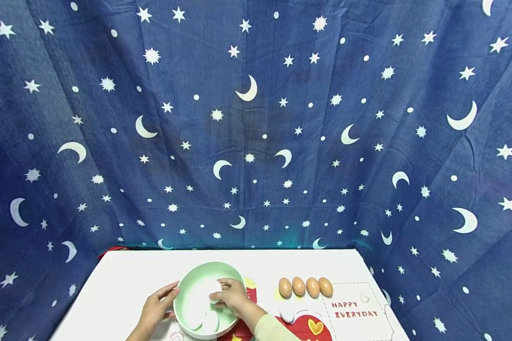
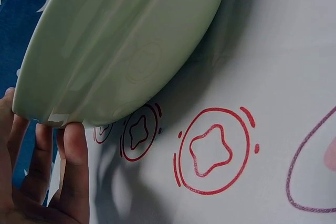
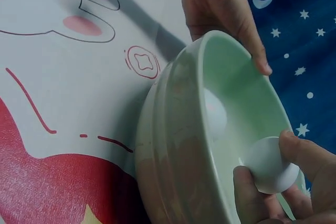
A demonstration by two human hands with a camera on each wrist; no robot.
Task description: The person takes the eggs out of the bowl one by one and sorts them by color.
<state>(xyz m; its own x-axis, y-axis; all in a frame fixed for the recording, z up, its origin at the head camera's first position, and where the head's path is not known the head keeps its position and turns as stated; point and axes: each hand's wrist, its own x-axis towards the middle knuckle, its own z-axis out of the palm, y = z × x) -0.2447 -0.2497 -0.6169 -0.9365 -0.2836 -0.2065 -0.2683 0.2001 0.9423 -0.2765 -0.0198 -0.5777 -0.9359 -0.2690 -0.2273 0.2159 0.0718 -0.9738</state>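
A light green bowl (image 1: pixel 206 267) stands tilted on the table. My left hand (image 1: pixel 154 307) grips it at the left, thumb over the rim and fingers against the outer wall, as the left wrist view also shows. Inside the bowl, my right hand (image 1: pixel 233 297) pinches a white egg (image 3: pixel 269 162) between thumb and fingers. Two more white eggs lie low in the bowl, one nearer the middle (image 1: pixel 211 322) and the other to its left (image 1: pixel 195 319). In the right wrist view a white egg (image 3: pixel 214 115) rests partly hidden behind the near rim.
Several brown eggs (image 1: pixel 298 286) sit in a row right of the bowl. Another white egg (image 1: pixel 287 314) lies in front of them on the printed white tablecloth (image 1: pixel 141 270). A blue curtain (image 1: pixel 256 189) with stars and moons hangs behind the table.
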